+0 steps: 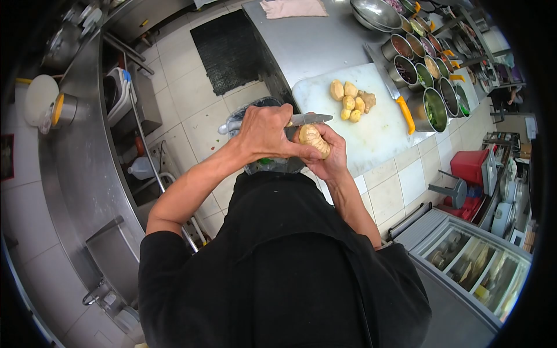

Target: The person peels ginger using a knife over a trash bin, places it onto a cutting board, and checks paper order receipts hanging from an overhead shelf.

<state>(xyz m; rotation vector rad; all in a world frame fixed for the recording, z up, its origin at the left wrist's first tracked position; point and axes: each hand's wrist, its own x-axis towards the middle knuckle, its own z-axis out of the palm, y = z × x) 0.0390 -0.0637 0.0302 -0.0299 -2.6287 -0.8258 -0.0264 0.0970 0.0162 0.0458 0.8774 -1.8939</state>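
My left hand (266, 130) is closed around the pale handle of a knife (311, 119), whose blade points to the right. Held in the fingers of my right hand (333, 152) is a pale yellow, ringed piece of ginger (314, 141). The blade lies just above the ginger, and my left thumb reaches across to it. Below both hands stands a dark bin (264, 103), partly hidden by them. Several yellow pieces of ginger (350, 90) lie on the white cutting board (371, 136) to the right, one of them knobby and browner.
A large knife with an orange handle (405, 115) rests along the board's right side. Beyond it stand several metal pots (434, 107) of chopped food. Metal bowls (377, 14) sit at the back of the steel table (290, 43). A steel counter (75, 156) runs along the left.
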